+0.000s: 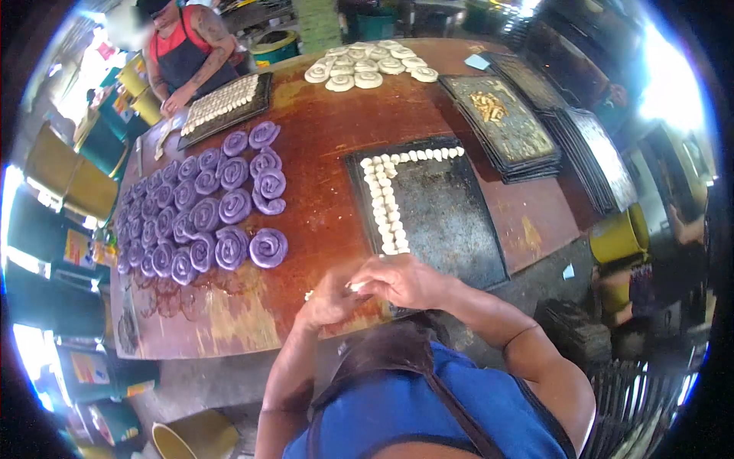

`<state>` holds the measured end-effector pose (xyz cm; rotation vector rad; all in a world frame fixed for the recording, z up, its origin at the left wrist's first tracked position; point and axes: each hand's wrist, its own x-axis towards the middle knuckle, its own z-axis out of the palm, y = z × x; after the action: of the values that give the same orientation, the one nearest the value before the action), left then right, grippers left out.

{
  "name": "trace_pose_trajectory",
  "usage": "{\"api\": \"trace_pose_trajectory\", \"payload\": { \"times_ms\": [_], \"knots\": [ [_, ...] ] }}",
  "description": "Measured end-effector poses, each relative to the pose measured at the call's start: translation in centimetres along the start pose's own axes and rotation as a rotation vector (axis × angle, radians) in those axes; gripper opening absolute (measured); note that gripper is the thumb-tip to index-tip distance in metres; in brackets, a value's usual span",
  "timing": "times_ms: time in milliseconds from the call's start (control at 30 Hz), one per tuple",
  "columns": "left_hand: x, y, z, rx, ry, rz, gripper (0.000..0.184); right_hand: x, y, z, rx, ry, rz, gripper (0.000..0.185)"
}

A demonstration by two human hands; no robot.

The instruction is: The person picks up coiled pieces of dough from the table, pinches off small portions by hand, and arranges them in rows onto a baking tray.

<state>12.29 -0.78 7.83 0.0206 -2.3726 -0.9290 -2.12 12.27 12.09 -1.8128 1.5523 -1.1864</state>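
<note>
My left hand (333, 297) and my right hand (403, 281) meet at the near edge of the table, over the lower left corner of a dark baking tray (451, 222). Between their closed fingers shows a small bit of pale dough (357, 287). Small white dough pieces (386, 200) line the tray's left side in two columns, and a single row runs along its far edge. A scrap of dough (309, 295) lies beside my left hand. The left hand is blurred.
Purple dough spirals (205, 214) cover the table's left part. White spirals (367, 65) lie at the far side. Stacked trays (501, 126) stand at the right. A co-worker (191, 53) bends near another filled tray (223, 107) at the far left.
</note>
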Motion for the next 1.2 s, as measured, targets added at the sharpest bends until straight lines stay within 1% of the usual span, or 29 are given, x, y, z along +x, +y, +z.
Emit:
{"api": "trace_pose_trajectory", "payload": {
  "times_ms": [67,100,133,167,267,333,367,400,467,500,533,600,633,667,733,767,800,833,867,900,933,967,1000,1033,1067,1100,1133,1167,1200],
  "knots": [
    [-2.9,0.0,-0.5,-0.845,-0.311,-0.826,0.046,0.4,-0.9,0.4,-0.060,-0.060,0.084,0.020],
    [-3.2,-0.6,-1.0,-0.852,-0.355,-0.844,0.040,0.6,-0.4,1.1,-0.087,-0.018,0.106,0.019],
    [-3.7,-0.6,-1.2,-0.870,-0.367,-0.830,0.040,0.5,-0.4,1.8,-0.105,-0.015,0.123,0.019],
    [-4.0,-0.4,-1.6,-1.041,-0.339,-0.676,0.034,0.1,-0.5,2.5,-0.123,-0.008,0.127,0.017],
    [-4.1,0.0,-2.1,-1.126,-0.332,-0.667,0.029,-0.1,-2.3,2.3,-0.158,-0.020,0.089,0.016],
    [-2.9,-0.3,-1.7,-0.681,-0.677,-0.689,0.038,-0.1,-3.5,1.8,-0.015,0.154,0.519,0.016],
    [-3.2,-1.4,0.2,-0.829,-0.475,-0.730,0.037,0.4,-2.9,2.2,-0.222,0.282,0.409,0.021],
    [-2.9,-1.8,1.7,-0.836,-0.478,-0.724,0.037,1.0,-1.4,3.8,-0.258,0.447,0.311,0.032],
    [-1.3,-2.3,3.9,-1.198,0.035,-0.688,0.030,1.0,-0.6,6.4,-0.422,0.394,0.304,0.042],
    [-0.1,-0.8,2.9,-1.193,0.078,-0.786,0.027,1.1,-0.1,5.9,-0.512,0.442,0.177,0.039],
    [0.2,-1.2,3.0,-1.197,0.087,-0.791,0.027,1.1,0.5,5.4,-0.611,0.497,0.053,0.036],
    [0.1,-2.5,3.8,-1.058,-0.128,-0.766,0.025,0.5,1.1,2.3,-0.370,0.449,0.262,0.027],
    [0.5,-3.0,4.8,-0.797,-0.085,-0.397,0.019,1.6,0.5,1.4,-0.535,0.418,0.242,0.023],
    [0.7,-3.4,5.4,-0.793,-0.076,-0.413,0.019,2.2,1.6,1.1,-0.522,0.406,0.242,0.023],
    [2.9,-1.7,4.4,-0.552,-0.236,-0.607,0.015,3.0,3.9,0.3,-0.470,0.262,0.305,0.026],
    [4.1,-0.6,4.0,-0.722,-0.134,-0.682,0.013,2.8,4.8,-0.9,-0.226,0.142,0.404,0.023],
    [5.4,0.5,3.6,-0.892,-0.019,-0.745,0.015,2.3,6.4,-2.2,-0.202,0.124,0.388,0.023],
    [5.0,-0.6,4.2,-1.062,0.196,-0.634,0.016,1.1,8.6,-3.3,0.098,0.086,0.377,0.021],
    [4.7,-2.2,4.5,-1.137,0.313,-0.597,0.016,0.0,10.7,-4.1,0.403,0.048,0.375,0.019],
    [4.3,-3.8,4.8,-1.207,0.425,-0.549,0.017,0.2,13.1,-5.5,0.151,0.085,0.350,0.017],
    [4.1,-6.1,4.7,-0.989,0.434,-0.524,0.019,1.7,15.1,-6.7,0.085,0.148,0.537,0.017],
    [5.6,-4.8,5.7,-1.078,0.478,-0.612,0.016,3.6,17.2,-7.9,0.013,0.215,0.720,0.018],
    [7.0,-3.4,6.8,-1.167,0.533,-0.698,0.013,4.5,20.9,-8.1,-0.140,0.220,0.592,0.019],
    [7.5,-1.7,8.3,-1.008,0.339,-0.864,0.011,5.1,24.6,-7.7,-0.292,0.224,0.451,0.022],
    [7.4,-0.8,9.1,-0.843,0.143,-1.016,0.012,5.4,26.5,-7.5,-0.269,0.213,0.447,0.022],
    [6.7,-1.3,9.2,-0.828,0.151,-1.028,0.012,5.6,27.9,-7.3,-0.296,0.227,0.363,0.026],
    [5.1,-2.3,9.2,-0.930,0.267,-0.991,0.024,5.8,29.1,-6.9,-0.324,0.245,0.286,0.031],
    [3.4,-3.5,9.2,-1.035,0.385,-0.946,0.036,6.1,30.2,-6.4,-0.378,0.191,0.332,0.037],
    [2.1,-5.6,8.9,-1.065,0.528,-0.766,0.038,6.0,29.9,-6.4,-0.375,0.186,0.336,0.037]
  ]
}}
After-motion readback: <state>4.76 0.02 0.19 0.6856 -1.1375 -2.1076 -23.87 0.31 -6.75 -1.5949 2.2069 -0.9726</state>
